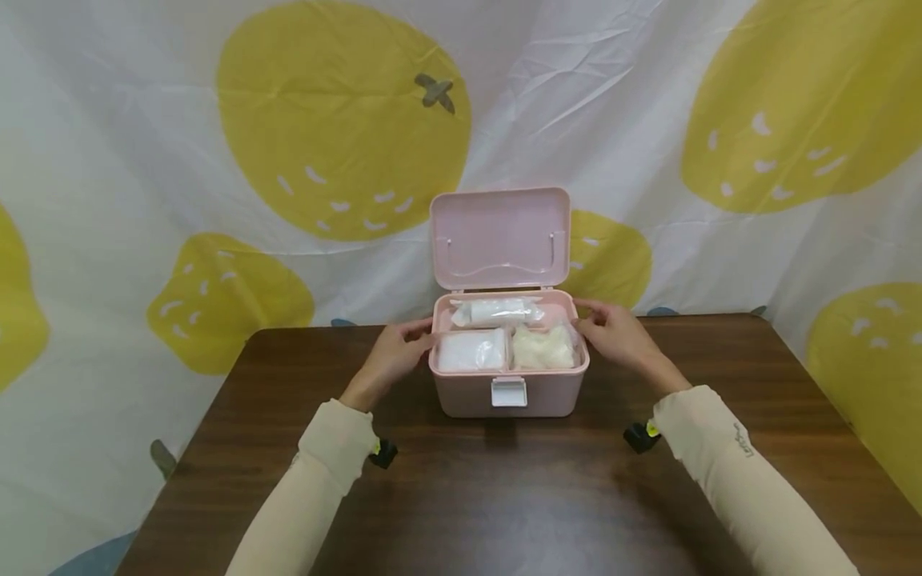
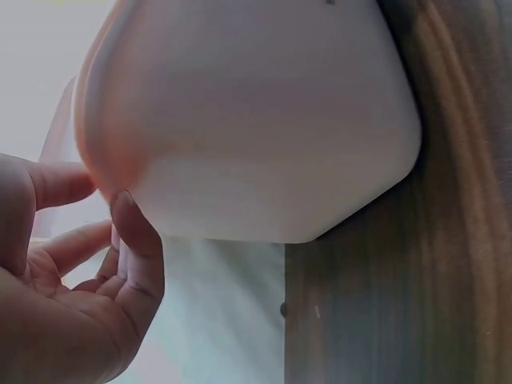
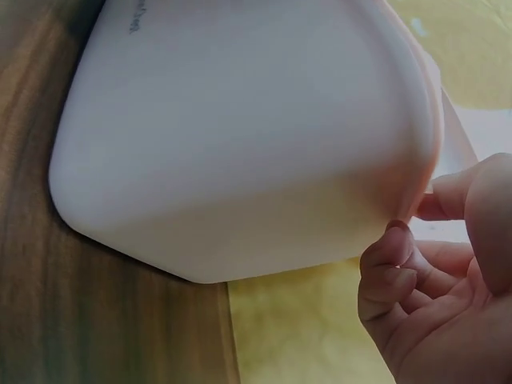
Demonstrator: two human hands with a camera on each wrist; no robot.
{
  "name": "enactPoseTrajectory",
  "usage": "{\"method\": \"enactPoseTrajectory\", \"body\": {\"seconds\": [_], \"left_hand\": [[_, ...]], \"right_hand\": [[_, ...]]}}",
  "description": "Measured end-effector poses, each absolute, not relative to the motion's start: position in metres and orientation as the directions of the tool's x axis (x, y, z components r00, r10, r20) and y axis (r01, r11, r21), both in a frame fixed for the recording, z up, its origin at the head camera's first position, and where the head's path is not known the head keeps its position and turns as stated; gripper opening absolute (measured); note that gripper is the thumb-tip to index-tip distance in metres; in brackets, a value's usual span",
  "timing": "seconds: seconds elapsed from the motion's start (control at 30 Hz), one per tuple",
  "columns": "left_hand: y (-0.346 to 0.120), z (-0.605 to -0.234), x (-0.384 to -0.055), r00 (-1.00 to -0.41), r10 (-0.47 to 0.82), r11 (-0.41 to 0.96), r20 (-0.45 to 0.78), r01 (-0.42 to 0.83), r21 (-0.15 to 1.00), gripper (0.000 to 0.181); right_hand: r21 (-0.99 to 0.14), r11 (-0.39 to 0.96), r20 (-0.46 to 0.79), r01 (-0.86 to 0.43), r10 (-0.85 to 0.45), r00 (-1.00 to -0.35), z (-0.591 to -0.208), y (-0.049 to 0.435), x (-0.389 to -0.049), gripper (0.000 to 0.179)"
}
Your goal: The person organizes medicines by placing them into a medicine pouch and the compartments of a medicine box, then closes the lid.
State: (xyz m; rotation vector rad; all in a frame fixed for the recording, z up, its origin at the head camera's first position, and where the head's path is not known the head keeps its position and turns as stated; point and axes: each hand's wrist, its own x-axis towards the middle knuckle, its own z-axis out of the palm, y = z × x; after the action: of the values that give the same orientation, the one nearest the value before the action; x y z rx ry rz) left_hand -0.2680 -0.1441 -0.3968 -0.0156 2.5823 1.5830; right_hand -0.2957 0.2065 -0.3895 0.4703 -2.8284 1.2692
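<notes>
A pink storage box [image 1: 461, 396] sits on the table with its hinged lid [image 1: 500, 236] raised. Inside lie a flat white packet [image 1: 471, 350] at front left, a cream-coloured packet [image 1: 545, 349] at front right, and a white roll in clear wrapping [image 1: 497, 311] behind them. My left hand [image 1: 392, 354] pinches the rim at the box's left side, its fingertips on the edge in the left wrist view. On the opposite side my right hand [image 1: 621, 334] pinches the right rim, thumb and fingers at the edge in the right wrist view.
The dark wooden table [image 1: 504, 496] runs back to a hanging cloth [image 1: 547, 104] printed with yellow fruit, close behind the lid. A white latch [image 1: 509, 393] is on the box's front. Small black devices [image 1: 384, 454] hang under both wrists.
</notes>
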Motion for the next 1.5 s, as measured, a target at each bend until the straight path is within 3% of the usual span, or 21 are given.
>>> {"method": "enactPoseTrajectory", "body": {"seconds": [0.23,0.5,0.77,1.07,1.3,1.5], "left_hand": [[-0.144,-0.389,-0.281,-0.995,0.058,0.423,-0.084,-0.051,0.905,0.046],[-0.140,-0.376,-0.298,-0.993,0.076,0.328,-0.091,-0.061,0.943,0.058],[-0.133,-0.366,-0.308,-0.991,0.105,0.265,-0.086,-0.055,0.963,0.072],[-0.128,-0.365,-0.315,-0.985,0.170,0.149,-0.007,0.018,0.989,0.059],[-0.129,-0.364,-0.314,-0.989,0.147,0.155,0.002,0.025,0.988,0.071],[-0.131,-0.364,-0.309,-0.983,0.175,0.049,0.046,0.056,0.997,0.070]], "right_hand": [[-0.742,0.635,0.096,-0.213,-0.214,-0.972,-0.380,0.212,-0.304,0.038],[-0.817,0.538,0.155,-0.208,-0.142,-0.978,-0.371,0.206,-0.317,0.044],[-0.888,0.396,0.176,-0.235,-0.178,-0.968,-0.371,0.191,-0.323,0.061],[-0.954,0.232,0.146,-0.192,-0.205,-0.968,-0.370,0.184,-0.325,0.067],[-0.969,0.179,0.129,-0.170,-0.220,-0.967,-0.370,0.185,-0.326,0.072],[-0.959,0.174,0.173,-0.222,-0.258,-0.950,-0.370,0.188,-0.324,0.076]]}}
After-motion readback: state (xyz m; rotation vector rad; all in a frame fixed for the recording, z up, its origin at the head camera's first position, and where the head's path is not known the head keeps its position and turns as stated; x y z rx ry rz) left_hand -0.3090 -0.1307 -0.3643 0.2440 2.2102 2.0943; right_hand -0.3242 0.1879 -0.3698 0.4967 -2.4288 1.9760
